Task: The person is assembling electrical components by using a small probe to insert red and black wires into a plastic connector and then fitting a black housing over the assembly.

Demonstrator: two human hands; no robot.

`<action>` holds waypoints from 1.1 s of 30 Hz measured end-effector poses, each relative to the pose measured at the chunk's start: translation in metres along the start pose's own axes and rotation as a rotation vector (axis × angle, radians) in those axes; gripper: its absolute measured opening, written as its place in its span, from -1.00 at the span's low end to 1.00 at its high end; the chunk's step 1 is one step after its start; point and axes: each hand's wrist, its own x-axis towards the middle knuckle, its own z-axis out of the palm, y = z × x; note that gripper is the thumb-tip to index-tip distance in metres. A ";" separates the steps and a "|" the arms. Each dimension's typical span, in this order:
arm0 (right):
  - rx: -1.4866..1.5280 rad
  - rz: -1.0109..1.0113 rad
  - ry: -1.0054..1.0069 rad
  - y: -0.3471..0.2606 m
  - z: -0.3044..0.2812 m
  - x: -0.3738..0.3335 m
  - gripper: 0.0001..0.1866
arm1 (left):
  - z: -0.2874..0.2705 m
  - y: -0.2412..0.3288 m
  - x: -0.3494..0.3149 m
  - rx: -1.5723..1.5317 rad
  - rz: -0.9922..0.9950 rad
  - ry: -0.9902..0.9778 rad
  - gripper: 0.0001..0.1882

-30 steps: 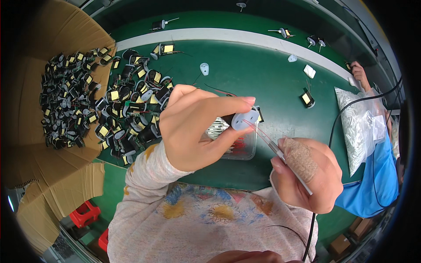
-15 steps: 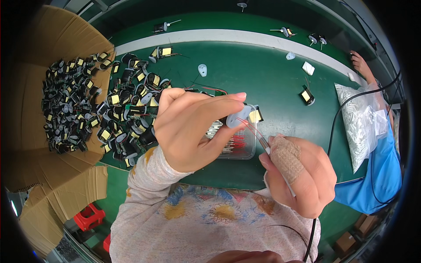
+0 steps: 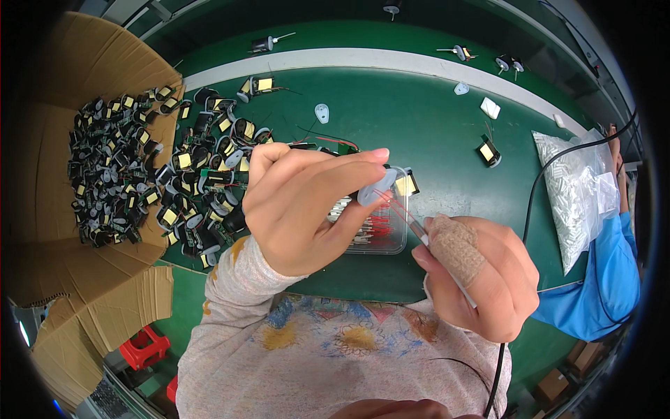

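Between the thumb and fingertips of my left hand (image 3: 300, 209) is a small part with an oval grey cap (image 3: 377, 187). Thin red wires (image 3: 398, 204) run from the cap to the right. My right hand (image 3: 485, 279), a tan bandage (image 3: 457, 250) round one finger, pinches a slim white stick-like piece (image 3: 424, 239) with a greyish tip at the wires' end. Just beyond the cap shows a black piece with a yellow pad (image 3: 405, 184); I cannot tell whether it belongs to the held part. Beneath my hands, a clear tray (image 3: 402, 244) contains several red-wired pieces (image 3: 379, 227).
At left a cardboard box (image 3: 42, 140) holds many black parts, with more heaped on the green table (image 3: 391, 98). A bag of white pieces (image 3: 569, 195) and a black cable (image 3: 534, 188) lie right, beside a co-worker's blue sleeve (image 3: 600, 272). Parts sit on a green belt (image 3: 363, 35) behind.
Parts on the far belt have shifted slightly right. The co-worker's hand has drawn back from the far right edge toward the bag. My hands have barely moved.
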 end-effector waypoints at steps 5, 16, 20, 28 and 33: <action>-0.017 0.003 0.015 -0.001 0.001 -0.001 -0.57 | 0.000 0.000 0.001 0.006 0.011 -0.004 -0.59; -0.087 -0.103 0.020 -0.003 0.005 0.000 -0.60 | -0.002 0.003 -0.001 -0.034 -0.056 -0.023 -0.56; -0.087 -0.102 0.022 -0.004 0.007 0.000 -0.62 | -0.002 0.004 -0.002 -0.045 -0.067 -0.025 -0.57; -0.127 -0.067 0.100 -0.008 0.015 -0.001 -0.69 | -0.003 0.005 -0.001 -0.019 -0.071 -0.037 -0.56; -0.154 -0.045 0.087 -0.013 0.015 0.000 -0.70 | -0.002 0.005 -0.002 -0.001 -0.072 -0.019 -0.56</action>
